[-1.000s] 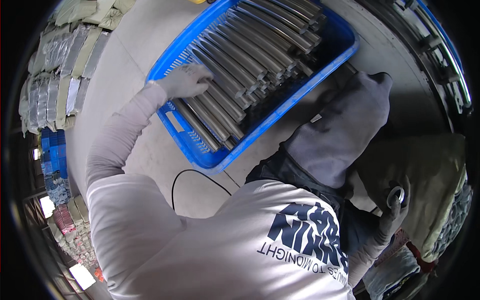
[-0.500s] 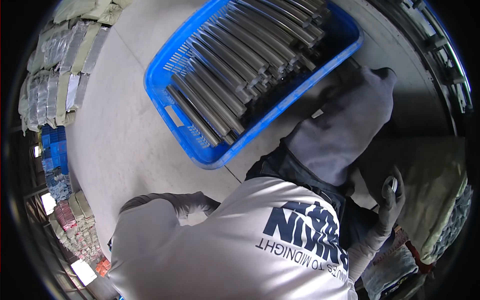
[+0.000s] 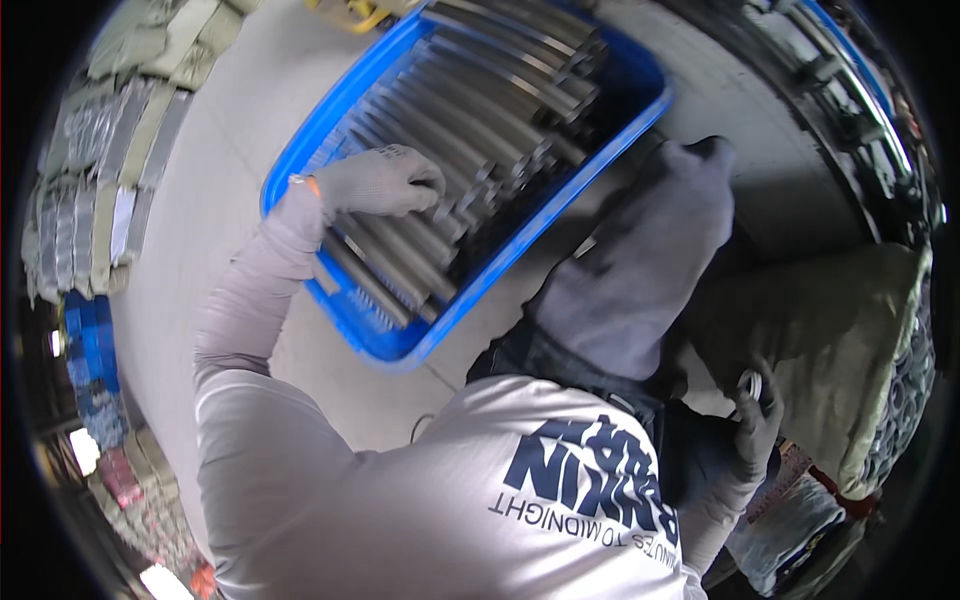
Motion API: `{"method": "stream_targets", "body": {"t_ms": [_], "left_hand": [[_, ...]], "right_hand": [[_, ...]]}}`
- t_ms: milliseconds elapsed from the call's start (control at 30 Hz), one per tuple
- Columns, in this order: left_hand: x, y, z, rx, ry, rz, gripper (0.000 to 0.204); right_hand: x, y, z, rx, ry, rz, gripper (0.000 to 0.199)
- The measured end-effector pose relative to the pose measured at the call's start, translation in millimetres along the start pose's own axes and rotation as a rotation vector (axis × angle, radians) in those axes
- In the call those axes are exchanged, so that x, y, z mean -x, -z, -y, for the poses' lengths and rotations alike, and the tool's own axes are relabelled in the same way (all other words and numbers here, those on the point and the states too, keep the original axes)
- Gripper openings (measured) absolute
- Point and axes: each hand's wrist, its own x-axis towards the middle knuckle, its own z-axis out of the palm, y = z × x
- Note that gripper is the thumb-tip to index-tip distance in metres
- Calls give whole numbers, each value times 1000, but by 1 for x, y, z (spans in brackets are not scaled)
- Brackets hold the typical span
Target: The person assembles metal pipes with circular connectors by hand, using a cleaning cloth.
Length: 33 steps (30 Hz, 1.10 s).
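Observation:
A blue plastic basket (image 3: 410,352) in front of me holds many shiny metal tubes (image 3: 462,110) lying side by side. My left hand (image 3: 390,182), in a pale knitted glove, is over the basket's left part, on top of the tubes. Its fingers are curled; what they hold, if anything, is hidden. My right hand (image 3: 758,425), also gloved, is low at the right beside my hip. Its fingers close round a small silvery round piece (image 3: 750,383), which looks like the end of a metal tube; the rest of it cannot be seen.
Wrapped bundles (image 3: 120,170) are stacked at the far left, with blue crates (image 3: 90,345) nearer. A yellow object (image 3: 355,14) stands behind the basket. Metal rails (image 3: 850,100) run along the right. A dull green cover (image 3: 800,320) lies over a pile with tube ends (image 3: 895,405) showing.
My left hand has swung up and forward from beside my body to the tubes in the basket. The view has shifted slightly. My right hand keeps its round piece.

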Motion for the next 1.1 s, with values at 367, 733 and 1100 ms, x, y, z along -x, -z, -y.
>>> {"method": "stream_targets", "body": {"t_ms": [367,733,1100], "left_hand": [[-304,64,-15,-788,-429,-1270,50],[-306,75,4,-850,-224,-951,51],[-312,77,-16,-967,-366,-814,64]], "right_hand": [[56,-4,-3,-232,-176,-224,48],[-8,19,-30,-1021,174,-194,74],[-32,20,-41,-1570,150,-120,77]]}}
